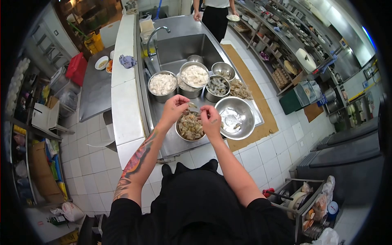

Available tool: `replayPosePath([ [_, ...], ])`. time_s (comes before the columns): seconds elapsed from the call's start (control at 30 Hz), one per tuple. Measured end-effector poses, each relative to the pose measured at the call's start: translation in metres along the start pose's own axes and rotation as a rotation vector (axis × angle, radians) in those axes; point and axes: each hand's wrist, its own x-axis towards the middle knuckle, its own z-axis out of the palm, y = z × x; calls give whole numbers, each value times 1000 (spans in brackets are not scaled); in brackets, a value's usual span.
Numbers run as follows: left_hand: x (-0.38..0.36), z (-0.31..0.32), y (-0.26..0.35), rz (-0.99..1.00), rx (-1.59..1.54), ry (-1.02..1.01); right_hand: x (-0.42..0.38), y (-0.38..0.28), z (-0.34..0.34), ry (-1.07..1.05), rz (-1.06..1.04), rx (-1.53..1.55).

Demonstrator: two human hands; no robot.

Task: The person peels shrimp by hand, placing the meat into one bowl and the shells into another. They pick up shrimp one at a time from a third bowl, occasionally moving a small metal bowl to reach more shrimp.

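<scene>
My left hand (174, 110) is pinched on a small shrimp (191, 105) above a steel bowl (178, 133) of shrimp shells and heads (191, 127). My right hand (211, 121) is closed beside it over the bowl's right side, fingertips together; what they hold is hidden. To the right a wide steel bowl (241, 110) tilts slightly, with a few shrimp pieces (237, 126) at its bottom. Just behind my hands stands a steel pot of grey shrimp (217, 85). Unpeeled shrimp (240, 89) lie in a heap on the counter.
Pots of pale, whitish pieces (163, 84) (194, 76) stand before the sink (179, 47) and its faucet (157, 34). A white ledge (124, 98) with a purple cloth (128, 61) borders the left. Another person (215, 20) holds a plate behind the sink. Shelves line the right.
</scene>
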Motion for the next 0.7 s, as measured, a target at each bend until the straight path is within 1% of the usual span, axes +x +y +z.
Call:
replayPosePath([
  [0.07, 0, -1, 5, -35, -45, 6, -2, 16, -7, -262, -246, -506],
  [0.1, -1, 0, 7, -73, -64, -9, -3, 23, -5, -321, -334, -594],
  [0.13, 0, 0, 8, -112, -82, -23, -4, 30, -5, -318, -334, -594],
  [0.2, 0, 3, 8, -104, -95, -47, -3, 37, -3, -196, 34, -173],
  [0.23, -1, 4, 5, -103, -108, -73, 0, 18, -1, -199, 37, -173],
  [0.27, -1, 5, 0, -108, -108, -75, 5, -1, -3, -228, 166, -13],
  [0.3, 0, 6, -5, -69, -66, -90, 9, -17, -4, -250, 291, 148],
  [0.33, 4, 8, -9, -28, -23, -107, 12, -19, -4, -242, 291, 148],
  [0.37, 6, 10, -13, -26, -22, -114, 14, -20, -2, -280, 263, 102],
  [0.43, 6, 11, -17, 82, 129, -81, 18, -19, 1, -337, 226, 31],
  [0.57, 6, 11, -20, 148, 180, -61, 16, -18, 3, -341, 242, 40],
  [0.63, 6, 11, -19, 166, 169, -63, 11, -24, 2, -277, 151, -39],
  [0.7, 6, 10, -19, 168, 165, -69, 8, -31, 2, -250, 119, -58],
])
